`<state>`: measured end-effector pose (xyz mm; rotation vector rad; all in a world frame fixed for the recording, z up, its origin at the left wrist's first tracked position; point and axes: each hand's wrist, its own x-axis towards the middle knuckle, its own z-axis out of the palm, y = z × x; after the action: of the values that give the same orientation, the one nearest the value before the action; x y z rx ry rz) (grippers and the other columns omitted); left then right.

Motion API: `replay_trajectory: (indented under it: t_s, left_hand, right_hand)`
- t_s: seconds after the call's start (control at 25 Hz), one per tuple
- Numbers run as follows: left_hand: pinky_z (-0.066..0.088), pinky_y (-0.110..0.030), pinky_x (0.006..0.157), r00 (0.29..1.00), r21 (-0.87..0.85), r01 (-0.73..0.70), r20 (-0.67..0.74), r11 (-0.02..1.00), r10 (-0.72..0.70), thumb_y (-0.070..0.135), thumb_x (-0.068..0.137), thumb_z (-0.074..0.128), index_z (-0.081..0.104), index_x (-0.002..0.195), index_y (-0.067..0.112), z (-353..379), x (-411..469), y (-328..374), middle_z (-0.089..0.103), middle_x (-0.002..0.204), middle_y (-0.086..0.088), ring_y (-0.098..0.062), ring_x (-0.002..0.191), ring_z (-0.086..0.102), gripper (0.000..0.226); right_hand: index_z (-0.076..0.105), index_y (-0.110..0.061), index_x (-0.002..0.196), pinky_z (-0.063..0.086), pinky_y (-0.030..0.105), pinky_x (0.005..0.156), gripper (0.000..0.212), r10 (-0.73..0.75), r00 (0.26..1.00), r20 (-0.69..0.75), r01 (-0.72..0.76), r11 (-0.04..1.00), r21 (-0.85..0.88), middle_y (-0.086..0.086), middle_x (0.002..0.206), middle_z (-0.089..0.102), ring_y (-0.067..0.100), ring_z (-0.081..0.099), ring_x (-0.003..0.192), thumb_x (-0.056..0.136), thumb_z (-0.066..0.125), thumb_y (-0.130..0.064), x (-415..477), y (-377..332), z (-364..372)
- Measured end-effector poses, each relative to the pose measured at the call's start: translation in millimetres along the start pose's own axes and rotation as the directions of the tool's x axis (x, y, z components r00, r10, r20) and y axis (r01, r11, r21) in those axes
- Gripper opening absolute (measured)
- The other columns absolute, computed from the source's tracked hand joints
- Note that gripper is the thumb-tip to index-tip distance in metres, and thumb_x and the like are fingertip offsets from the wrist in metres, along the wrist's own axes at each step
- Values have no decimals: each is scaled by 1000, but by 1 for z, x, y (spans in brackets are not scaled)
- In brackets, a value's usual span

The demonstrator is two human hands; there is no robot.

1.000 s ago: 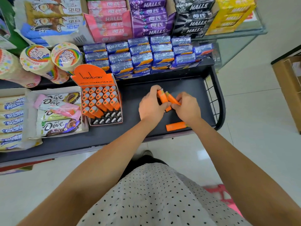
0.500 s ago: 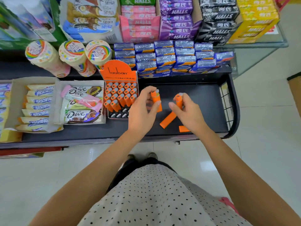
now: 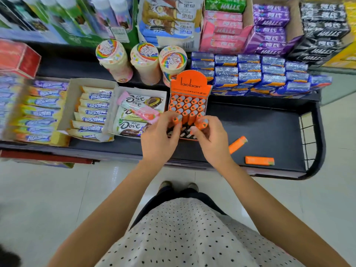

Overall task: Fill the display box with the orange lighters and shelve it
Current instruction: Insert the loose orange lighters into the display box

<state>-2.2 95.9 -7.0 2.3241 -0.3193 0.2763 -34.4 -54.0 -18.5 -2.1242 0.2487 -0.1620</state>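
Note:
An orange display box [image 3: 189,84] with an upright header card stands on the black shelf [image 3: 269,130]; several orange lighters fill its back rows, and its front slots show dark and bare. My left hand [image 3: 160,139] holds one orange lighter [image 3: 177,120] upright over the box's front left. My right hand [image 3: 211,139] pinches another orange lighter [image 3: 202,124] over the front right. Two loose orange lighters lie on the shelf to the right, one slanted [image 3: 238,144] and one flat near the front edge [image 3: 259,160].
Dove chocolate [image 3: 134,112] and candy boxes [image 3: 90,110] sit left of the display box. Blue packs [image 3: 260,74] and round candy tubs [image 3: 144,60] are stacked behind it. A wire rail [image 3: 310,143] closes the shelf's right end. Halls boxes fill the upper tier.
Both hands moved left from the open shelf to the display box, each carrying a lighter. One lighter was left lying on the shelf, and the view shifted left.

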Motion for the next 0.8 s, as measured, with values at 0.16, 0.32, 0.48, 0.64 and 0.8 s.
replay_trajectory:
  t_s: [0.16, 0.32, 0.48, 0.64, 0.8]
  left_hand:
    - [50, -29, 46, 988, 43, -149, -34, 988, 150, 21, 82, 69, 67, 97, 15, 11, 1, -10, 72, 74, 0, -19, 57, 65, 17]
    - [49, -29, 51, 986, 6, -161, -50, 987, 161, 18, 83, 68, 70, 93, 9, 17, 1, -15, 72, 79, -2, -18, 63, 63, 13]
    - [51, -29, 55, 971, 5, -233, -53, 972, 233, 16, 84, 68, 72, 89, 8, 22, 8, -22, 74, 85, -3, -19, 69, 65, 11]
    - [51, -27, 59, 964, -8, -259, -61, 966, 258, 18, 82, 73, 74, 90, 11, 25, 10, -25, 76, 85, -3, -19, 71, 67, 11]
    - [49, -27, 59, 975, -26, -210, -82, 977, 207, 20, 79, 76, 75, 88, 12, 27, 12, -21, 75, 80, -1, -20, 70, 65, 12]
  right_hand:
    - [60, -4, 107, 40, 4, 70, 28, 15, 999, -48, -18, 997, -75, 9, 103, 57, 8, 51, 88, 83, 69, -16, 1, 3, 13]
    - [60, -3, 109, 49, 10, 72, 29, 17, 999, -43, -22, 994, -110, 14, 105, 58, 8, 52, 87, 84, 69, -13, -1, 5, 17]
    - [60, -1, 109, 44, 12, 69, 30, -40, 999, -5, 38, 974, -221, 16, 106, 60, 14, 55, 87, 84, 69, -14, 1, 0, 16]
    - [60, 0, 101, 46, 34, 60, 21, -103, 992, 70, 123, 909, -397, 18, 101, 59, 31, 60, 83, 87, 64, -14, 6, 0, 13]
    - [58, 1, 104, 52, 42, 64, 21, -90, 993, 71, 112, 905, -412, 20, 103, 58, 34, 61, 84, 88, 62, -12, 7, -3, 15]
